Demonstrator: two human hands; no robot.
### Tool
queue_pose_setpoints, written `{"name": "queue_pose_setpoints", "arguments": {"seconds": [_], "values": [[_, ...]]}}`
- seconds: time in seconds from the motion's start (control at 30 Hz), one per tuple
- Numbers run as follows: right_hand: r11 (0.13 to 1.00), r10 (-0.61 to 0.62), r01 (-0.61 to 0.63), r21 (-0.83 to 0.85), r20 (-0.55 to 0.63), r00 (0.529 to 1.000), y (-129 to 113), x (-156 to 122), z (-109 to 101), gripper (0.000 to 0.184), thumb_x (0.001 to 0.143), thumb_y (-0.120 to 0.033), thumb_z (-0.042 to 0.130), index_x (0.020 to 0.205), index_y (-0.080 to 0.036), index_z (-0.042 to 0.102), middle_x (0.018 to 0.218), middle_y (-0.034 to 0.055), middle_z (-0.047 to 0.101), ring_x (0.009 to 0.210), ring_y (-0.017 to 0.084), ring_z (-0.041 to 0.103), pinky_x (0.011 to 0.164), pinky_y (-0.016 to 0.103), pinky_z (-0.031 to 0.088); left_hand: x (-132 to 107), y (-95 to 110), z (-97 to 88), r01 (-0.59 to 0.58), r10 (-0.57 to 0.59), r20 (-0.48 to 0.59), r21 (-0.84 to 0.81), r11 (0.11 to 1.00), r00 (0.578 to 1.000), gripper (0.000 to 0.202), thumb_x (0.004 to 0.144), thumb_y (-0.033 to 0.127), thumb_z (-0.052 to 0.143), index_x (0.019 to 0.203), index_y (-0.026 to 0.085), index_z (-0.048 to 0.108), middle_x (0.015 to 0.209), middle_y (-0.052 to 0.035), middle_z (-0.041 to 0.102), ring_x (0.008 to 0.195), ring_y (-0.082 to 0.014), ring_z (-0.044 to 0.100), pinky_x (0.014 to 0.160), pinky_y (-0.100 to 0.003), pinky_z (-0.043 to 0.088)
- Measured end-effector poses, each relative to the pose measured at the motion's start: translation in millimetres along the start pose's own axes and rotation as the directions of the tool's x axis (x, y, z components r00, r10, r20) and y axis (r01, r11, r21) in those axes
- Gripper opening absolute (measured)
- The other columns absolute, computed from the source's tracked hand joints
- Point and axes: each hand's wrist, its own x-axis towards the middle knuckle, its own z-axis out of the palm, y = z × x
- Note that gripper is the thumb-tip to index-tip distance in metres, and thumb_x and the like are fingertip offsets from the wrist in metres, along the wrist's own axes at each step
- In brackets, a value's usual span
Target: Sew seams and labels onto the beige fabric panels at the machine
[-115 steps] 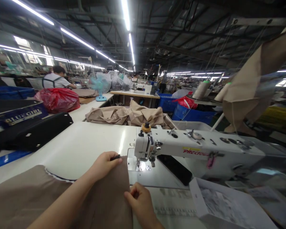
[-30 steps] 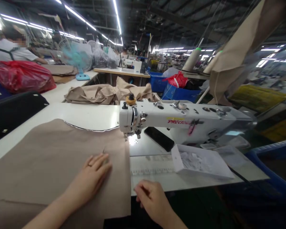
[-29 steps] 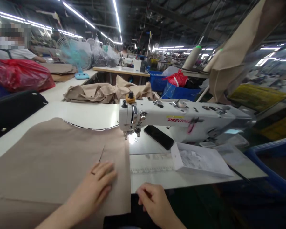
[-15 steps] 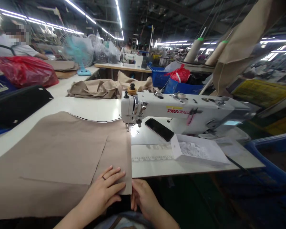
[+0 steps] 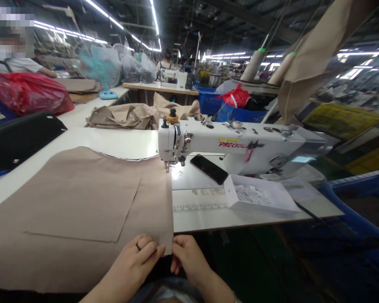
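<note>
A large tan fabric panel (image 5: 82, 210) lies flat on the white sewing table (image 5: 120, 143), its right edge running straight toward the needle of the white sewing machine (image 5: 227, 145). A smaller tan patch lies on top of it. My left hand (image 5: 139, 259) and my right hand (image 5: 185, 254) meet at the panel's near right corner, which hangs over the table's front edge. Both pinch that corner, the left with a ring on one finger.
A black phone (image 5: 209, 168) and a white box of paper scraps (image 5: 259, 198) sit right of the needle. Crumpled tan fabric (image 5: 139, 115) is heaped behind the table. A red bag (image 5: 28, 97), black cases, thread cones (image 5: 252, 65) and blue bins surround. A person sits far left.
Both hands have slid back along the fabric's right edge from near the needle to the near corner. The left hand went from lying flat to pinching the corner with the right.
</note>
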Motion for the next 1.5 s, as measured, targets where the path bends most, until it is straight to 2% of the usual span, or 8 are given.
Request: {"name": "queue_pose_setpoints", "arguments": {"seconds": [0.13, 0.27, 0.53, 0.83, 1.03, 1.2, 1.4, 1.5], "values": [[0.996, 0.026, -0.032, 0.088, 0.063, 0.998, -3.0, -1.9, -2.6, 0.031, 0.057, -0.044, 0.056, 0.055, -0.013, 0.057, 0.034, -0.0033, 0.045, 0.028, 0.006, 0.04, 0.028, 0.014, 0.025, 6.5, -0.1, -3.0, -0.001, 0.001, -0.022, -0.007, 1.0, 1.0, 0.031, 0.093, 0.013, 0.029, 0.094, 0.012, 0.059, 0.068, -0.002, 0.054, 0.066, -0.013, 0.049, 0.064, -0.027, 0.048], [0.985, 0.035, -0.046, 0.169, 0.068, 0.997, -4.4, -1.3, -5.2, 0.041, 0.054, -0.055, 0.058, 0.052, -0.015, 0.052, 0.037, -0.0026, 0.047, 0.029, 0.008, 0.044, 0.027, 0.015, 0.027, 9.5, 1.0, -3.6, 0.005, -0.005, -0.046, -0.01, 1.0, 0.999, 0.03, 0.093, 0.014, 0.03, 0.092, 0.013, 0.06, 0.067, -0.0015, 0.054, 0.065, -0.0131, 0.049, 0.062, -0.026, 0.048], [0.997, 0.054, -0.053, 0.056, -0.012, 0.998, -4.6, -0.2, -5.9, 0.052, 0.05, -0.062, 0.068, 0.059, -0.013, 0.053, 0.051, 0.0029, 0.061, 0.03, 0.004, 0.042, 0.029, 0.014, 0.024, 3.3, 0.4, 1.8, -0.005, 0.005, -0.009, -0.002, 1.0, 1.0, 0.031, 0.093, 0.014, 0.029, 0.1, 0.01, 0.059, 0.072, -0.0034, 0.055, 0.071, -0.0148, 0.05, 0.069, -0.028, 0.048], [0.997, 0.069, -0.069, 0.018, 0.004, 0.998, -4.8, -0.8, -8.3, 0.054, 0.051, -0.066, 0.065, 0.06, -0.015, 0.05, 0.051, 0.0032, 0.061, 0.033, 0.005, 0.043, 0.031, 0.016, 0.024, -4.4, 6.2, 11.5, 0.125, -0.123, -0.08, 0.021, 0.992, 0.989, 0.029, 0.092, 0.018, 0.032, 0.095, 0.019, 0.061, 0.083, -0.0017, 0.061, 0.081, -0.0157, 0.053, 0.083, -0.033, 0.037], [0.997, 0.078, -0.078, 0.001, 0.037, 0.996, -4.8, 0.1, -9.0, 0.055, 0.053, -0.067, 0.062, 0.061, -0.015, 0.05, 0.05, 0.004, 0.061, 0.034, 0.006, 0.044, 0.033, 0.016, 0.024, -0.6, 4.3, 8.0, 0.057, -0.059, -0.171, -0.016, 0.998, 0.984, 0.034, 0.095, 0.016, 0.028, 0.086, 0.016, 0.06, 0.076, -0.0003, 0.063, 0.077, -0.014, 0.052, 0.081, -0.03, 0.036], [0.997, 0.076, -0.075, -0.016, 0.055, 0.996, -6.0, 0.0, -9.3, 0.057, 0.052, -0.07, 0.06, 0.061, -0.015, 0.049, 0.051, 0.0044, 0.061, 0.033, 0.006, 0.043, 0.032, 0.017, 0.023, -2.7, 5.2, 9.9, 0.06, -0.064, -0.159, -0.025, 0.998, 0.985, 0.034, 0.094, 0.016, 0.028, 0.089, 0.016, 0.062, 0.078, -0.0002, 0.065, 0.077, -0.014, 0.053, 0.083, -0.031, 0.036], [0.998, 0.056, -0.054, -0.034, 0.074, 0.996, -8.1, -0.6, -8.4, 0.06, 0.053, -0.075, 0.054, 0.06, -0.017, 0.047, 0.048, 0.0012, 0.057, 0.033, 0.005, 0.041, 0.032, 0.017, 0.024, -11.6, 7.7, 28.5, 0.187, -0.173, -0.199, 0.053, 0.981, 0.965, 0.034, 0.094, 0.023, 0.029, 0.093, 0.022, 0.064, 0.087, -0.0017, 0.066, 0.087, -0.0143, 0.056, 0.095, -0.033, 0.033], [0.996, 0.061, -0.057, -0.071, 0.053, 0.997, -6.4, -0.2, -7.0, 0.058, 0.054, -0.076, 0.051, 0.059, -0.019, 0.044, 0.043, -0.0026, 0.051, 0.031, 0.005, 0.036, 0.032, 0.017, 0.021, -10.2, 4.0, 24.3, 0.117, -0.111, -0.241, 0.014, 0.993, 0.964, 0.031, 0.093, 0.019, 0.032, 0.096, 0.021, 0.063, 0.09, -0.0012, 0.067, 0.097, -0.0147, 0.056, 0.102, -0.034, 0.03]]}}
